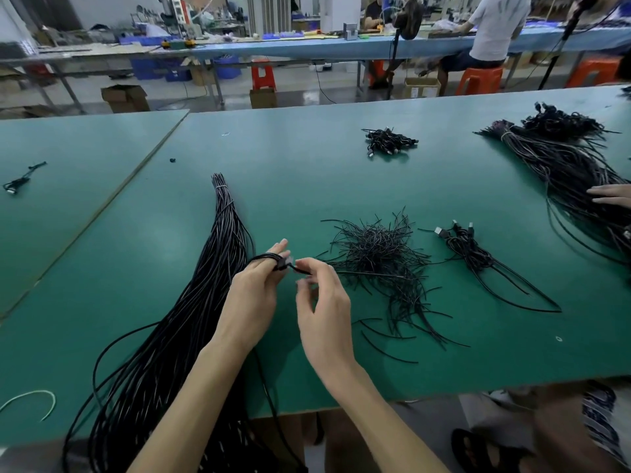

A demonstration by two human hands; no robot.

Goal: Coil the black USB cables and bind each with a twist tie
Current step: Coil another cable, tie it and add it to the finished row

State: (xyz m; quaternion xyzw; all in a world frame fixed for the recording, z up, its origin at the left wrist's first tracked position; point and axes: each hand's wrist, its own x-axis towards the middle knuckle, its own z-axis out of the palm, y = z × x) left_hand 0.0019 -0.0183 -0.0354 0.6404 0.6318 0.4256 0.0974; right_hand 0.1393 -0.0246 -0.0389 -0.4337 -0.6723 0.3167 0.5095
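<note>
Left hand [252, 295] holds coiled cable [264, 258]; right hand [324, 302] pinches it.

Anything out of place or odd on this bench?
Minor only: a pale curved wire lies alone at the table's near left edge, unlike the black stock, and a few twist ties lie apart from their pile.

Our green table [307, 172], long bundle of black USB cables [208, 295] left of our left hand [252, 295], twist-tie heap [379, 254] right of our right hand [324, 312], coiled cables [467, 250] farther right.
</note>
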